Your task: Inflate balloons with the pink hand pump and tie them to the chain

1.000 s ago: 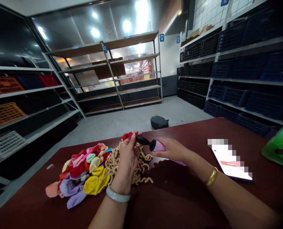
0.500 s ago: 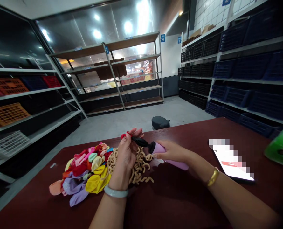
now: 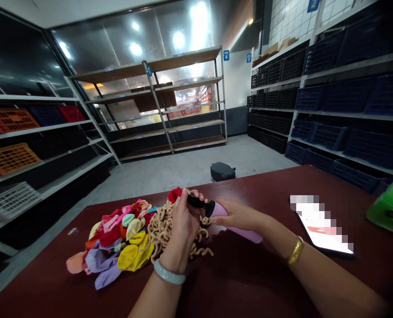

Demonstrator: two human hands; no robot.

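Note:
My left hand [image 3: 187,217] is closed around the black nozzle [image 3: 196,201] of a hand balloon pump, with a red balloon [image 3: 175,194] at its far end by my thumb and fingertips. My right hand [image 3: 238,214] grips the pump's lilac body [image 3: 247,234], which slants down to the right. Under and beside my left hand lies a heap of beige curled pieces [image 3: 161,225]; their kind I cannot make out. Left of it is a pile of limp, uninflated-looking balloons [image 3: 110,238] in red, pink, yellow, lilac and other colours.
On the dark red table [image 3: 243,282], a phone [image 3: 325,234] with a lit screen lies to the right. A green and white bag [image 3: 391,207] sits at the right edge. Beyond, a dark grey object [image 3: 223,171] rests on the floor. Shelves with crates [image 3: 322,132] line the sides.
My left hand has shifted right and slightly down, closer to my right hand, covering more of the black nozzle. More of the red balloon shows past the fingers. My right hand stays on the pump.

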